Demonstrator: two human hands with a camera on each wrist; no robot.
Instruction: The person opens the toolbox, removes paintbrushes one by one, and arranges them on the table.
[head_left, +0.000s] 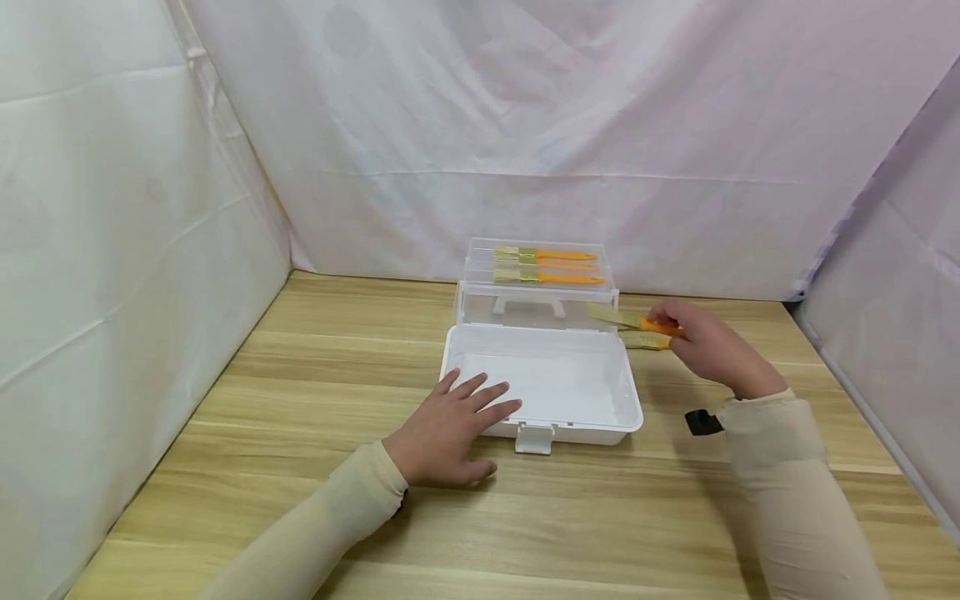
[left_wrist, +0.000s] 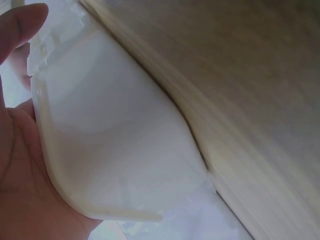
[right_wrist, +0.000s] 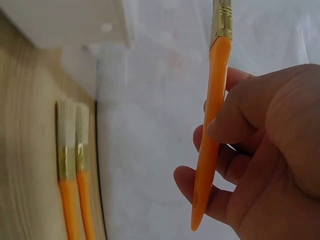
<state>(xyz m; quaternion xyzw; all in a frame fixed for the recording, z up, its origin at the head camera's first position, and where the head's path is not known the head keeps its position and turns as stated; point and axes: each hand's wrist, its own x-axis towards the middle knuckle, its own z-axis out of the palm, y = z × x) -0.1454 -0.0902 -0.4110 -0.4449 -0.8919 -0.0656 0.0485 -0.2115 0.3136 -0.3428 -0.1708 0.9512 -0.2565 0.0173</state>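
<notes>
A white plastic box (head_left: 547, 383) stands with its clear lid (head_left: 480, 272) folded back. My left hand (head_left: 450, 429), fingers spread, rests over its front left rim; the left wrist view shows the palm (left_wrist: 22, 170) against the box wall (left_wrist: 115, 125). To the right of the box, my right hand (head_left: 701, 346) pinches a paintbrush (right_wrist: 215, 100) by its orange handle between thumb and fingers. Two similar paintbrushes (right_wrist: 67, 165) lie side by side on the table in the right wrist view. Inside the folded-back lid are orange-handled brushes (head_left: 562, 279) with pale bristles.
The box's latch (head_left: 534, 439) hangs at the front, and a white carry handle (head_left: 528, 306) shows on the lid. The wooden table (head_left: 337, 333) is bounded by white cloth (head_left: 450, 125) at the back and both sides.
</notes>
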